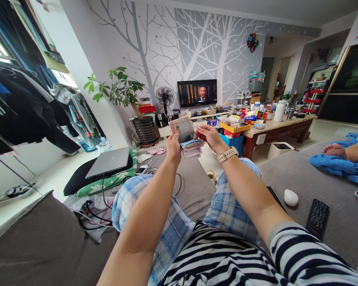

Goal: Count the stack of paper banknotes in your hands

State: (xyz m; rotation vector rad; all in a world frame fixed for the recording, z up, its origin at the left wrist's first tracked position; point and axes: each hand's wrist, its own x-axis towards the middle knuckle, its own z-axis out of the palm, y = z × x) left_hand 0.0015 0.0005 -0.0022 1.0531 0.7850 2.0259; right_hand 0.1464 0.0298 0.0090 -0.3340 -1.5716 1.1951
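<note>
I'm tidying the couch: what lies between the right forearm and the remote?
In the head view, a white mouse and part of a dark flat object.

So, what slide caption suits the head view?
Left hand holding a bundle of paper notes, right hand at its edge, television beyond.

The scene is taken in by a single camera worn on the person's head, faced forward and tilted down. The left hand (173,147) and right hand (210,138) are seen from behind and above, fairly near, around mid-view. Below the hands, the striped shirt (223,254) is shown closest; beyond them, the television (191,93) is framed well apart, roughly head-on.
</note>
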